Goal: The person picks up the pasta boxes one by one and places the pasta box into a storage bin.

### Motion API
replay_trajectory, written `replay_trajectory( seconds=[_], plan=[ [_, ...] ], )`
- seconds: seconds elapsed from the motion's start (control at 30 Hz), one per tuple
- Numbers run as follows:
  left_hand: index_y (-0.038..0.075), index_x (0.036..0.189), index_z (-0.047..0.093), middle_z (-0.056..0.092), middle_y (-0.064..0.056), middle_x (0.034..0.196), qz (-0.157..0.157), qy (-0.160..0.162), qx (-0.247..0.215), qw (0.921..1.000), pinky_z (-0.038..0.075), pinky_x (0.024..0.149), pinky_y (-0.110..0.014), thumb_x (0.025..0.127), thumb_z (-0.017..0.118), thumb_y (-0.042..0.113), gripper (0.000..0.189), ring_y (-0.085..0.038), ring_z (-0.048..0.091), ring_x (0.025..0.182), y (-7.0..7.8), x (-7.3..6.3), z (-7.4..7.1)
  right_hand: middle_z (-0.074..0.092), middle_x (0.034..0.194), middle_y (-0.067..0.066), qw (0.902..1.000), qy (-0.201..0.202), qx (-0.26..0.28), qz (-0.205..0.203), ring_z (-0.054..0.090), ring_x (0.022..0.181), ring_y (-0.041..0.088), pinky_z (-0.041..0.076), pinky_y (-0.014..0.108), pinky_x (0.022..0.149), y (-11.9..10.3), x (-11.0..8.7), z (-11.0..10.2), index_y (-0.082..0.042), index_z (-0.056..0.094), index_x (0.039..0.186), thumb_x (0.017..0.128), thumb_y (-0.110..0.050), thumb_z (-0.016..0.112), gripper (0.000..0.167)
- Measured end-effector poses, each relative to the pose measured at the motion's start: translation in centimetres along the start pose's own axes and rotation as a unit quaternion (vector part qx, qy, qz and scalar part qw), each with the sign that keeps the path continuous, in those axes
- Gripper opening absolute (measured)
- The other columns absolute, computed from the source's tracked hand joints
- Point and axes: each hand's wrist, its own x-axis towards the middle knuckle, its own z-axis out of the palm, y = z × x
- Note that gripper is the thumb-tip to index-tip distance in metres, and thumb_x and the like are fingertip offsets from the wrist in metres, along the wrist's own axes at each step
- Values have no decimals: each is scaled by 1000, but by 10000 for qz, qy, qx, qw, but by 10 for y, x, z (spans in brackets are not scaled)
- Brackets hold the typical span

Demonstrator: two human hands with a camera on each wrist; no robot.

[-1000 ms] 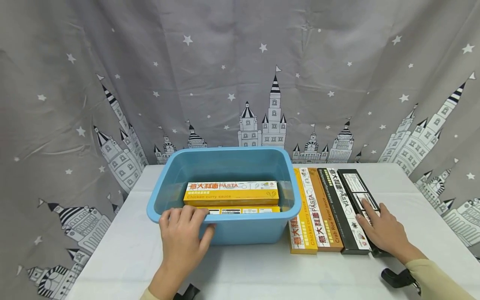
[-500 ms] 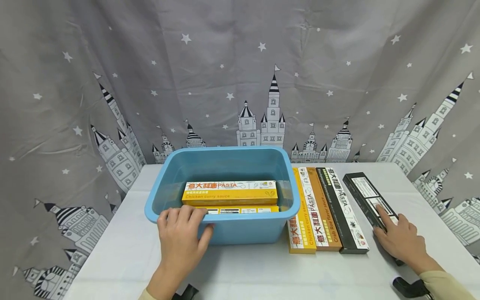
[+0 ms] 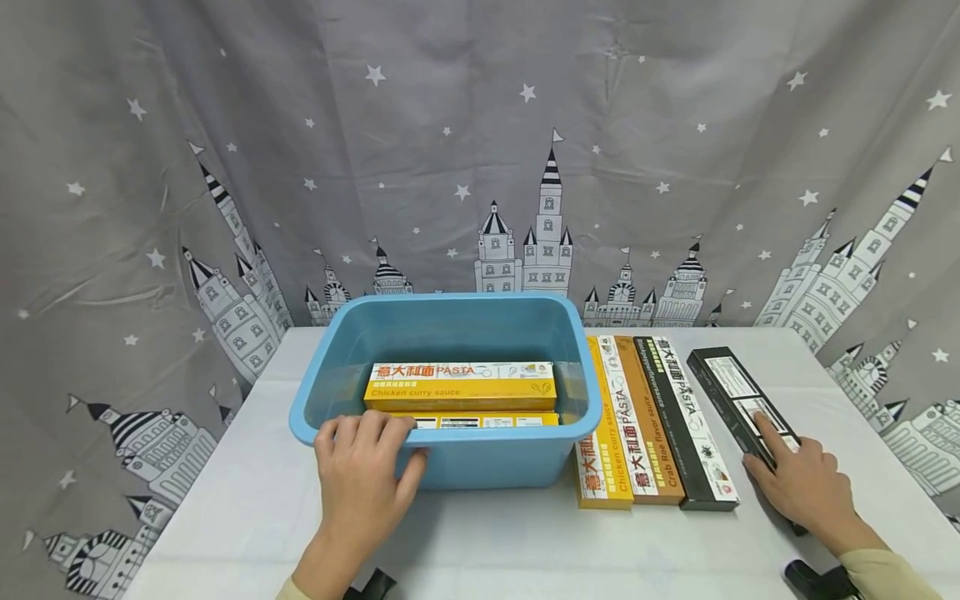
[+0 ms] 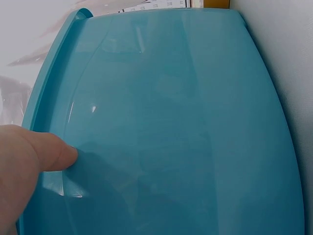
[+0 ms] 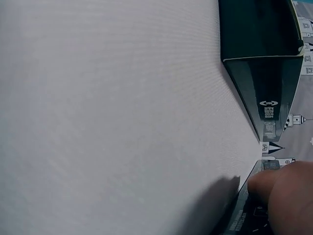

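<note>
My left hand grips the near rim of a light blue plastic bin, fingers curled over the edge. Its thumb presses the outer wall in the left wrist view. Inside the bin lie yellow pasta boxes, one showing "Chicken curry sauce". At the right, my right hand holds the near part of a black pasta box lying label side up, index finger along the top. In the right wrist view the thumb sits against that box's side.
Left of the held box, a yellow pasta box, a brown one and a black one lie side by side, close against the bin. A white cloth covers the table. Behind hangs a grey castle-print curtain.
My right hand has slid the black pasta box to the right and slightly nearer, opening a gap from the row. It has stayed almost still since half a second ago. My left hand keeps its place.
</note>
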Motion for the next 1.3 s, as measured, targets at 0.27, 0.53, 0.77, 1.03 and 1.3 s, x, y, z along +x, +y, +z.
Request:
replay_trajectory(
  seconds=[0.27,0.53,0.77,1.03,1.3],
  plan=[
    [7,92,69,60,-11,84,1,16,1,10000,32,88,-56,72,75,15,23,-32,48,82,0,1,0,41,112,54,9998,115,63,-131,53,93,65,48,66,64,2,0,0,-8,20,159,101,-37,53,73],
    [7,92,69,60,-10,84,25,58,-35,10000,32,87,-56,72,75,16,22,-32,48,82,1,1,-1,42,114,56,9992,15,187,-341,56,90,67,50,65,61,8,2,-5,-6,21,159,103,-39,50,71],
    [7,92,68,59,-10,84,48,73,-40,10000,33,88,-57,72,75,16,22,-32,48,82,1,1,0,45,109,57,9948,393,378,-856,58,82,62,49,63,57,10,11,-34,-6,25,159,101,-33,55,70],
    [7,91,68,60,-11,84,22,83,-19,10000,33,88,-57,73,75,15,22,-32,49,82,0,1,0,57,82,28,9610,1295,303,-2426,54,72,32,44,51,63,-4,35,-91,-8,39,155,97,-24,64,66],
    [7,92,69,60,-11,85,13,77,-16,10000,33,88,-57,72,75,16,22,-33,49,82,0,0,1,56,91,16,9591,624,75,-2760,47,80,21,36,36,67,-51,54,-166,-8,41,155,99,-24,62,61]
  ],
)
